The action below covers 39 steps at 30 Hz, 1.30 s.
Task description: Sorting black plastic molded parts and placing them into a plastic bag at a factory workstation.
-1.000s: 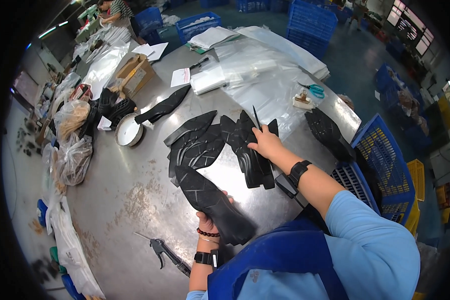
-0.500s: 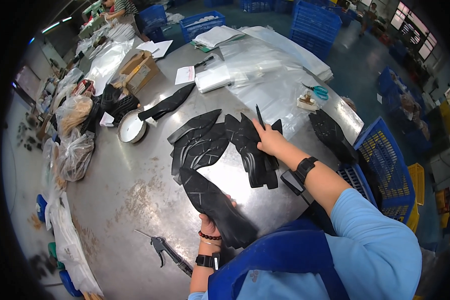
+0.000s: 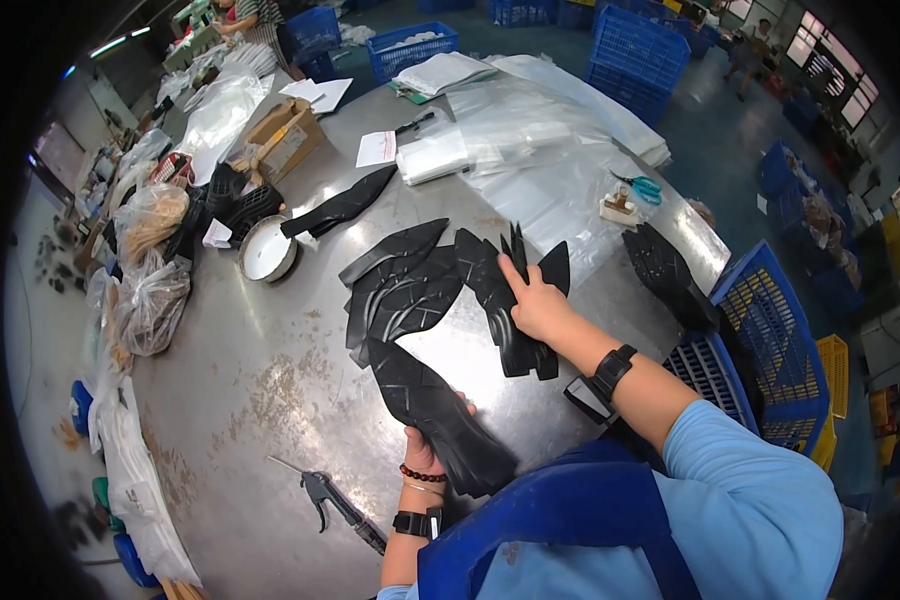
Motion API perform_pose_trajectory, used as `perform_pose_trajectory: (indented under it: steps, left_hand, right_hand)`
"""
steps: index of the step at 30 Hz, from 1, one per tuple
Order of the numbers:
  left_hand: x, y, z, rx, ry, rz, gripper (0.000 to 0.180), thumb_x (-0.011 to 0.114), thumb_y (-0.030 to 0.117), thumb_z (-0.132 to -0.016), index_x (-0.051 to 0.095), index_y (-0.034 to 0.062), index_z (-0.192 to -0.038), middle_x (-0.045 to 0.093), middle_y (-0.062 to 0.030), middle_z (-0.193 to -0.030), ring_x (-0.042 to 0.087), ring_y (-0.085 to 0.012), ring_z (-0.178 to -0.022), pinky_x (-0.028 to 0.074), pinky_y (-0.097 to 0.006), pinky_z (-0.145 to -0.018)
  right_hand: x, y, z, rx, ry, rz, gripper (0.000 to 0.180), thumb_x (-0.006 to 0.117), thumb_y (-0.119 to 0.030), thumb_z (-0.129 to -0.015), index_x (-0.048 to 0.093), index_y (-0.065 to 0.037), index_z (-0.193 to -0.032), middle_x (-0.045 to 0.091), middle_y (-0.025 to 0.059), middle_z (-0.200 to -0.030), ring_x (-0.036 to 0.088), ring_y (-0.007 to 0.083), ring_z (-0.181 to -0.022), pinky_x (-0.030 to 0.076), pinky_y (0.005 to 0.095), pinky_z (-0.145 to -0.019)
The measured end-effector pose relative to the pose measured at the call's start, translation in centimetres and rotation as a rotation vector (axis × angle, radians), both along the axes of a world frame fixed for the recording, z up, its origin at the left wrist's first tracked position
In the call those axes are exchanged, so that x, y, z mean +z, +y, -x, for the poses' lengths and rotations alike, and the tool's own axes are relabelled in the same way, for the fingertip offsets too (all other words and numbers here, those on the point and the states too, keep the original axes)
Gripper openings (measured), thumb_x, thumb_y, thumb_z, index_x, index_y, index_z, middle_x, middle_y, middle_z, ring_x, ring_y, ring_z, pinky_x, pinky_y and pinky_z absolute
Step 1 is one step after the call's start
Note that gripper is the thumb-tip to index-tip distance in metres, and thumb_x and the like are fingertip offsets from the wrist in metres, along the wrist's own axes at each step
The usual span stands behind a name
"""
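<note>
My left hand [image 3: 425, 452] is closed around a long black moulded piece [image 3: 425, 395], sole-like, with a pointed end and a ridged, flared end, tilted above the metal table. My right hand [image 3: 542, 305] is over a fanned stack of similar black pieces [image 3: 485, 280]. Its index finger and thumb lie on either side of an upturned black piece [image 3: 518, 245], which they grip; the other fingers are mostly hidden. Left of that stack lies a second overlapping pile of black pieces [image 3: 400, 275].
An air blow gun [image 3: 335, 505] lies near the table's front. At the left are a white bowl [image 3: 268, 250], a cardboard box [image 3: 285, 138] and bagged parts [image 3: 152, 305]. Plastic bags [image 3: 530, 140], scissors [image 3: 642, 188] and another black piece [image 3: 665, 270] lie right. Blue crates [image 3: 770, 330] stand beside the table.
My right index finger has shifted slightly left along the stack, and the upturned pieces there have spread apart. My left hand still holds its piece, nearly unmoved.
</note>
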<state>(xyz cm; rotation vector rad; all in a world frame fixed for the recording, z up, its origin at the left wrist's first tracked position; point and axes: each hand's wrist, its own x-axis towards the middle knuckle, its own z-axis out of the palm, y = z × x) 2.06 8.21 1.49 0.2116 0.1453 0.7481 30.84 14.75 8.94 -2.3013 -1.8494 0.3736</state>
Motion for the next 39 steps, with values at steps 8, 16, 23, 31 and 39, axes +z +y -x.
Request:
perform_pose_trajectory:
  steps: [8, 16, 23, 31, 39]
  left_hand:
    - [1.0, 0.5, -2.2, -0.008, -0.004, -0.014, 0.093, 0.074, 0.055, -0.074, 0.038, 0.0006, -0.14, 0.051, -0.0155, -0.136, 0.047, -0.0341, -0.128, 0.047, -0.05, -0.102]
    - [1.3, 1.3, -5.0, 0.163, 0.216, -0.05, 0.079, 0.076, 0.044, -0.077, 0.044, 0.0015, -0.135, 0.054, -0.0134, -0.132, 0.055, -0.0322, -0.12, 0.048, -0.049, -0.101]
    - [8.5, -0.1, -10.8, 0.224, 0.265, -0.216, 0.082, 0.082, 0.042, -0.073, 0.045, 0.0031, -0.135, 0.057, -0.01, -0.129, 0.055, -0.026, -0.119, 0.046, -0.039, -0.102]
    - [14.3, 2.2, -16.6, 0.006, 0.983, -1.195, 0.108, 0.082, 0.062, -0.057, 0.044, 0.0035, -0.139, 0.048, -0.0179, -0.137, 0.033, -0.0344, -0.136, 0.017, -0.053, -0.113]
    - [12.4, 1.3, -21.4, -0.123, 1.161, -1.591, 0.107, 0.071, 0.066, -0.068, 0.03, 0.0095, -0.149, 0.02, -0.0216, -0.155, 0.015, -0.0405, -0.144, 0.014, -0.058, -0.112]
  right_hand:
    - [-0.7, 0.6, 0.3, 0.101, -0.057, 0.033, 0.063, 0.073, -0.026, -0.079, 0.044, -0.015, -0.134, 0.041, 0.0289, -0.126, 0.068, 0.0407, -0.082, 0.058, 0.0423, -0.07]
    - [6.3, -4.5, 1.8, 0.31, 0.172, -0.339, 0.083, 0.061, -0.011, -0.08, 0.022, -0.024, -0.152, 0.052, 0.0226, -0.131, 0.066, 0.0394, -0.089, 0.056, 0.0452, -0.074]
    - [7.6, -7.6, -1.5, 0.223, 0.89, -0.218, 0.097, 0.071, -0.046, -0.083, 0.013, -0.013, -0.154, 0.044, 0.015, -0.146, 0.046, 0.0223, -0.127, 0.043, 0.0316, -0.1]
    - [7.0, -11.3, -4.7, 0.09, 2.488, 0.18, 0.077, 0.077, -0.05, -0.076, 0.051, -0.003, -0.132, 0.06, 0.0125, -0.126, 0.059, 0.0235, -0.115, 0.049, 0.0393, -0.099]
    - [9.4, -13.8, -19.2, -0.119, 2.167, -0.197, 0.062, 0.078, -0.033, -0.079, 0.056, -0.001, -0.126, 0.065, 0.0133, -0.117, 0.065, 0.0233, -0.105, 0.052, 0.0383, -0.093]
